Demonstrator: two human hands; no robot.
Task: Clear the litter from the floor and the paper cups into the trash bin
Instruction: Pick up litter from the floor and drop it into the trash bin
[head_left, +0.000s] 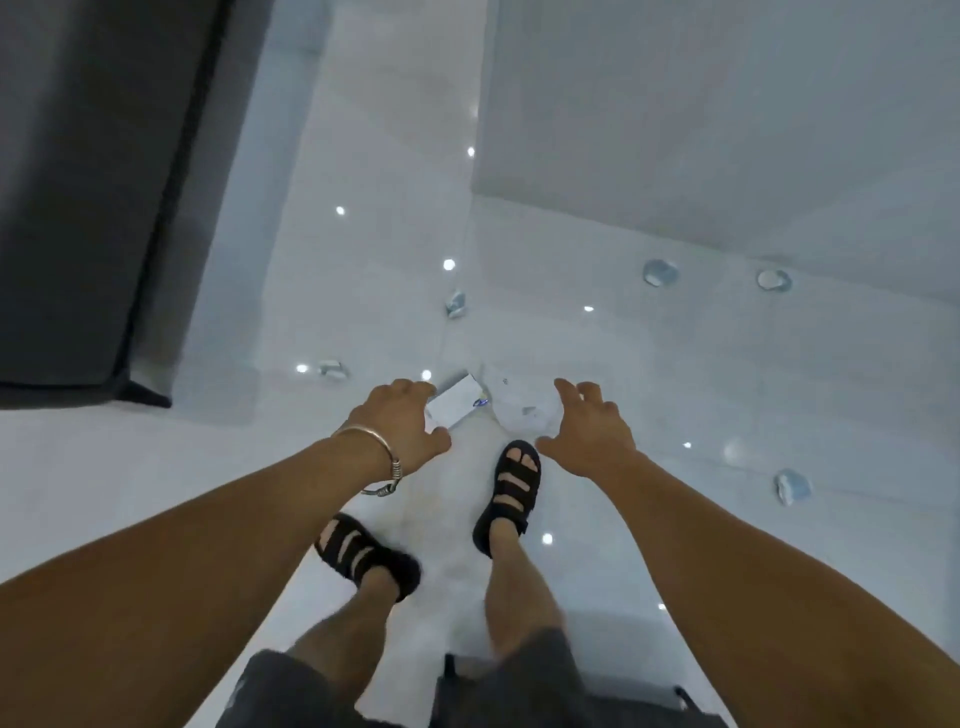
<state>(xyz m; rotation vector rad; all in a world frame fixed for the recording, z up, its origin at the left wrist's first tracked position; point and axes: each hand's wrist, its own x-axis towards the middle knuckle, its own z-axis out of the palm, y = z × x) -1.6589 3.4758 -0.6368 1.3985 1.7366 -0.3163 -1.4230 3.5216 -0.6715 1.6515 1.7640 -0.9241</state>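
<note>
The left hand, fingers loosely spread, is at the near edge of a flat white paper slip on the tiled floor; I cannot tell if they touch. The right hand, fingers spread, hovers just beside a crumpled white sheet. Crushed paper cups lie scattered well apart from both hands

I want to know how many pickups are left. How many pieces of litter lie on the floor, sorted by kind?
Paper cups: 5
White paper pieces: 2
Total: 7
</note>
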